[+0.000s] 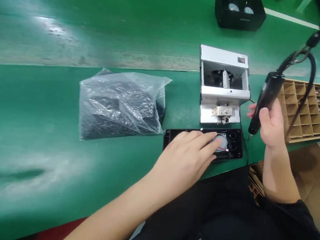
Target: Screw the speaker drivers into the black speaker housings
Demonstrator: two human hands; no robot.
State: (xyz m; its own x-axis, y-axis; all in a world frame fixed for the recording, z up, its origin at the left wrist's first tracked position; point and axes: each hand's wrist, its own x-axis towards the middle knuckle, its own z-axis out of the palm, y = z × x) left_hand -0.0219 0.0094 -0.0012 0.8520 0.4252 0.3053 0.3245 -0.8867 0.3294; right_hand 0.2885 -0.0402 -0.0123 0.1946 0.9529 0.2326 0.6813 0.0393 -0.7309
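My left hand point(187, 155) lies flat, fingers stretched, on a black plastic panel point(233, 150) at the near edge of the green bench. Its fingertips touch a round silver speaker point(221, 141) with thin red wires set in the panel. My right hand point(270, 125) is closed around a black electric screwdriver point(264, 100), tip down, just right of the panel. The tool's black cable point(309, 69) runs up to the top right.
A white screw feeder machine point(222, 84) stands behind the panel. A clear plastic bag of black parts point(119, 104) lies to the left. A cardboard divider tray point(313, 110) sits at the right, a black speaker box point(239, 11) at the back, and a cardboard box point(310, 176) below the bench edge.
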